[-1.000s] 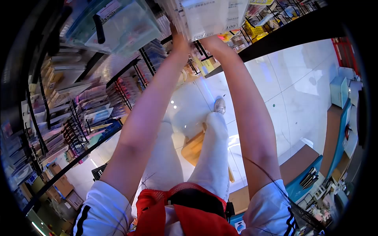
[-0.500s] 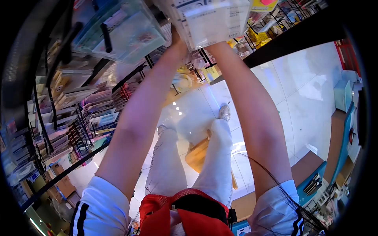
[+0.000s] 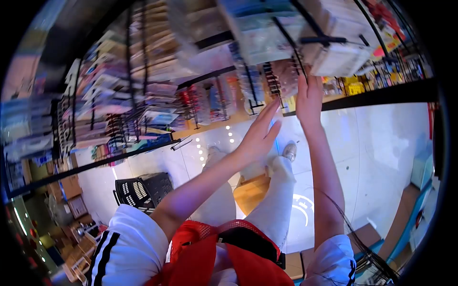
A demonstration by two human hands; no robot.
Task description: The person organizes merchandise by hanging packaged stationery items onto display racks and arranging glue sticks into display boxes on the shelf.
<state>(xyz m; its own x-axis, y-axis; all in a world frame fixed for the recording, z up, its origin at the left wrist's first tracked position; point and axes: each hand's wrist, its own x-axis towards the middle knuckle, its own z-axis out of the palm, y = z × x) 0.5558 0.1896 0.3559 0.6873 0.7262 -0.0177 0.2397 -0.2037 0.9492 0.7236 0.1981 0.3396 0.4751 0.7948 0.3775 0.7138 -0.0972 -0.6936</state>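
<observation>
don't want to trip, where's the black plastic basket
In the head view, the slotted black plastic basket is on the pale tiled floor, left of centre, between the long black rail and the white black-striped left sleeve.

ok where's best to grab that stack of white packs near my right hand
Probably the lower edge of the white packs, coming from below: black bars cross their upper part, while most of the bottom edge shows unobstructed beside the right hand.

A thick stack of white packets (image 3: 339, 59) in clear, shiny plastic is hanging, slightly tilted, among black rack bars (image 3: 323, 40). The packets are lying closely face to face, their lower left corner sitting right by the right hand (image 3: 309, 102), contact unclear.
</observation>
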